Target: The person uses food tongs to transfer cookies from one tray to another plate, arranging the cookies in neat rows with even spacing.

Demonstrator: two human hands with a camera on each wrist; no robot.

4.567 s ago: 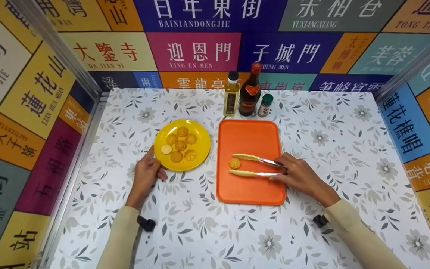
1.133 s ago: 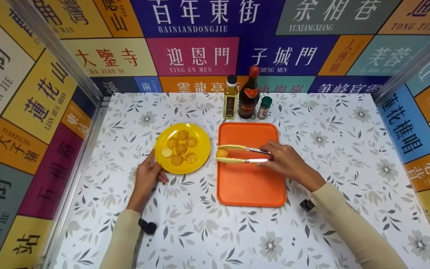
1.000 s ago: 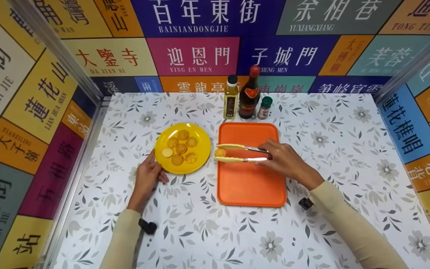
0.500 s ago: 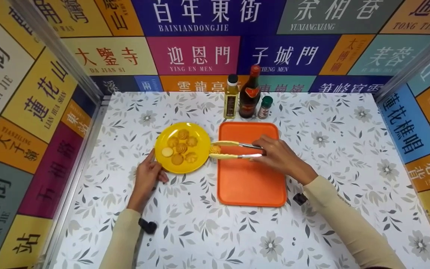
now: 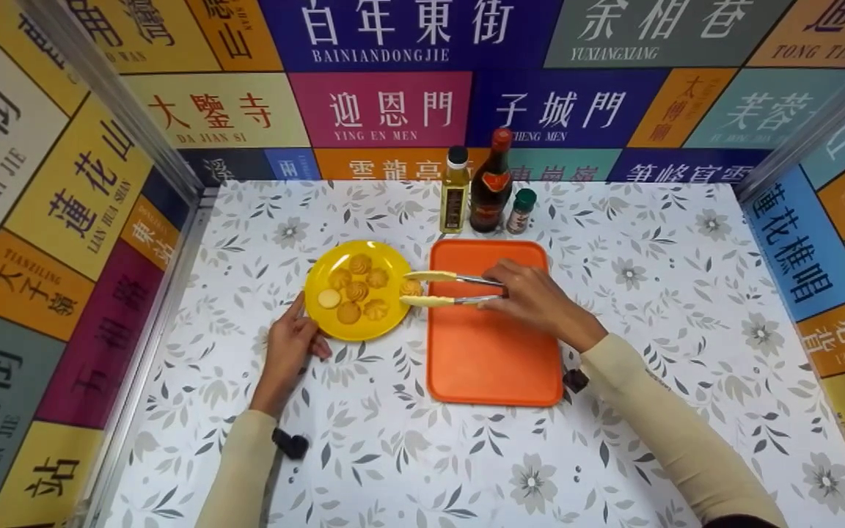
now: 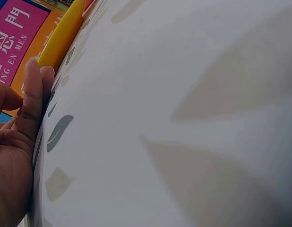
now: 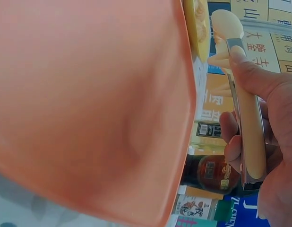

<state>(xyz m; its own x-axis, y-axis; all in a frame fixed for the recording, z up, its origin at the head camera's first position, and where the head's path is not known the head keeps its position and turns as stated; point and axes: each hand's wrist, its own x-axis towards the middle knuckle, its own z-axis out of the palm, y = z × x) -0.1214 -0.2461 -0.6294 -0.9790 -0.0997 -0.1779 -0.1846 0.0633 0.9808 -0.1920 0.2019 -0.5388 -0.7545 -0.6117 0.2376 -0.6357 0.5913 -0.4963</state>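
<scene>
My right hand (image 5: 540, 299) holds a pair of tongs (image 5: 433, 276) with metal arms and pale yellow tips, pointing left. Between the tips is a piped, swirled cookie (image 5: 412, 287), over the right rim of the yellow plate (image 5: 392, 258). Several cookies (image 5: 356, 291) lie in the middle of that plate; one of them looks paler and smooth. My left hand (image 5: 292, 348) rests on the table at the plate's lower left, and in the left wrist view its fingertips (image 6: 32, 71) are right at the plate's edge. The right wrist view shows thumb and fingers wrapped around the tongs (image 7: 252, 132).
Below the right hand lies an orange rectangular tray (image 5: 496, 359). Behind it stand an oil bottle (image 5: 453, 194), a dark red-capped bottle (image 5: 491, 192) and a small green-capped jar (image 5: 521, 213). Patterned walls border the floral tabletop (image 5: 408, 455).
My right hand has carried the tongs and the cookie leftward and slightly up, from over the orange tray to the plate's right rim. The left hand and plate have stayed in place.
</scene>
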